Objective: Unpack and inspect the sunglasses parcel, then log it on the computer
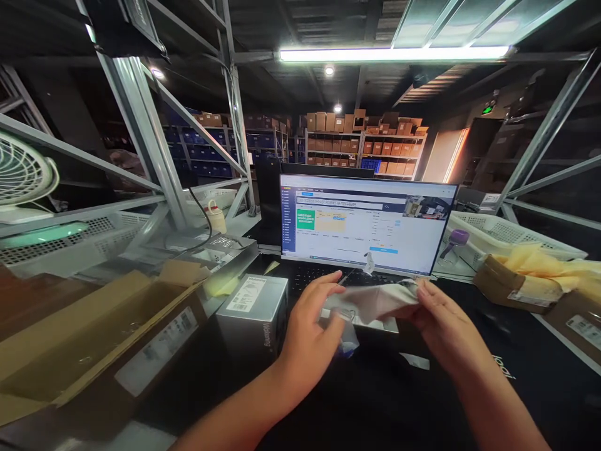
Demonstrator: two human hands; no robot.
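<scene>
Both my hands hold a small grey plastic pouch (375,302) above the dark desk, in front of a keyboard (328,277). My left hand (312,322) grips the pouch's left end with its fingers curled. At the pouch's right end my right hand (439,322) pinches the edge. A thin tag sticks up from the pouch near its top. Motion blurs the pouch and the fingertips. Under the pouch lies a flat white piece, partly hidden.
A monitor (366,222) stands behind the keyboard. A grey boxed item (256,313) sits left of my hands, an open cardboard carton (89,338) further left. Right are white baskets (498,235) and cartons with yellow padding (539,275). A fan (23,178) stands far left.
</scene>
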